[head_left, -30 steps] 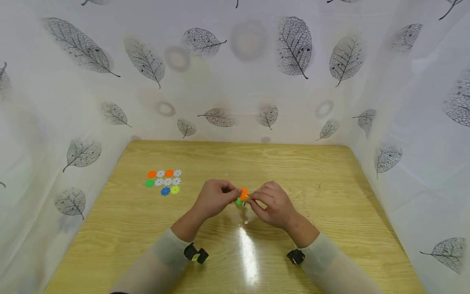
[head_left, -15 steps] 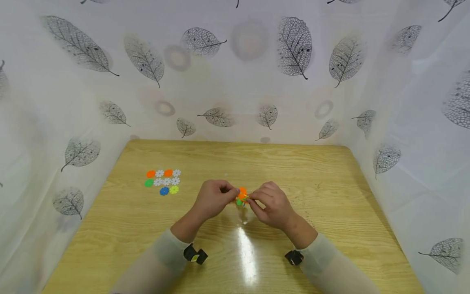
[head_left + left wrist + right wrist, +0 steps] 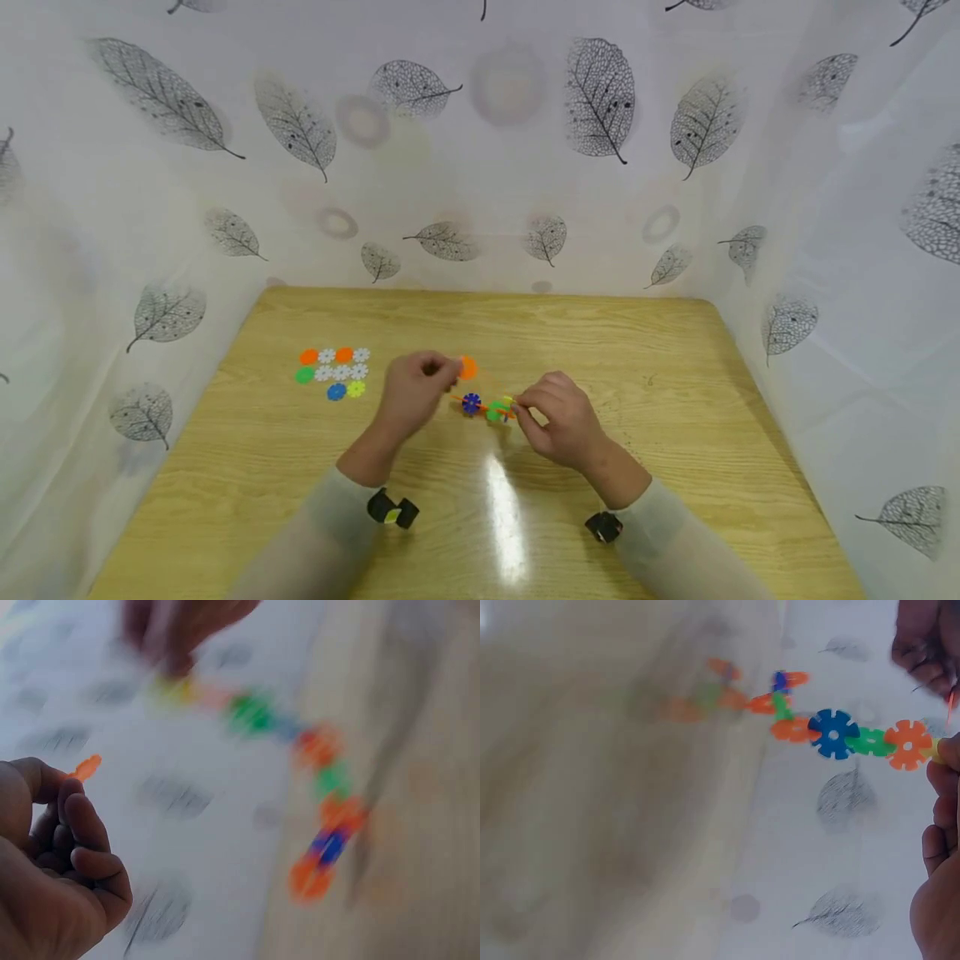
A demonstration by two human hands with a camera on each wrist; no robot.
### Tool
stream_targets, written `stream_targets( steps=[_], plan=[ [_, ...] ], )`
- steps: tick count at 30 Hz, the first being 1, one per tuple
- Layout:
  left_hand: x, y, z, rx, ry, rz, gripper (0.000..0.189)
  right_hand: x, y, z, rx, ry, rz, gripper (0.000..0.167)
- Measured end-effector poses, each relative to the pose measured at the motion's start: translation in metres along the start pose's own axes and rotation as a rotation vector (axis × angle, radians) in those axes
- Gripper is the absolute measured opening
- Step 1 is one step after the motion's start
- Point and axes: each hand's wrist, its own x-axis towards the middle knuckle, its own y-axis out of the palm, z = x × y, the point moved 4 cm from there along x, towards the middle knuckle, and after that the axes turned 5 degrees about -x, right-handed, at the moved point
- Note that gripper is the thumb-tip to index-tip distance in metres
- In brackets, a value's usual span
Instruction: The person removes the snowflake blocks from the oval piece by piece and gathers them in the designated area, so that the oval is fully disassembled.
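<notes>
My left hand (image 3: 415, 392) pinches a loose orange notched disc (image 3: 468, 367) between thumb and fingertips, apart from the chain; the disc also shows nearly edge-on in the left wrist view. My right hand (image 3: 561, 417) pinches the yellow disc (image 3: 935, 750) at the end of a chain of interlocked notched discs. In the right wrist view an orange disc (image 3: 907, 745) follows the yellow one, then a green disc (image 3: 870, 741), a blue disc (image 3: 834, 734) and several more orange, green and blue ones. The chain bends at its far end and hangs over the table.
Loose discs lie in short rows at the left of the wooden table (image 3: 645, 350): orange (image 3: 309, 357), white (image 3: 360, 372), green (image 3: 304, 375), blue (image 3: 337, 391) and yellow (image 3: 356, 388). A leaf-printed white curtain (image 3: 510, 183) encloses the table's back and sides.
My left hand has moved left and away from the right hand, carrying the orange disc. The chain's blue end has come into view between the hands. My right hand stays nearly in place.
</notes>
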Motion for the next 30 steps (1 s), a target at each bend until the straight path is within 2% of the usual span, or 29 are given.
stream_targets(
  steps=[2,5,8,11,18,25,30],
  plan=[
    [0.006,-0.02,-0.003,0.01,-0.012,-0.055,0.026,-0.006,-0.004,-0.005,-0.01,0.024,0.002,0.007],
    [0.013,-0.038,-0.007,0.035,0.0,-0.057,0.03,-0.011,-0.009,-0.012,-0.019,0.05,-0.004,0.007],
    [0.015,-0.042,-0.001,0.036,-0.037,-0.016,0.034,-0.011,-0.009,-0.015,-0.017,0.062,0.002,0.006],
    [0.012,-0.044,0.009,0.028,-0.088,-0.015,0.034,-0.012,-0.01,-0.015,-0.009,0.05,-0.004,0.007],
    [0.011,-0.051,0.02,0.012,-0.075,-0.044,0.035,-0.011,-0.009,-0.012,-0.006,0.027,-0.02,0.006],
    [0.006,-0.064,0.031,-0.017,-0.119,-0.046,0.047,-0.011,-0.007,-0.009,-0.005,0.018,-0.017,0.005],
    [0.007,-0.074,0.04,-0.024,-0.112,-0.051,0.05,-0.01,-0.007,-0.009,0.002,0.018,-0.022,0.005]
  ],
)
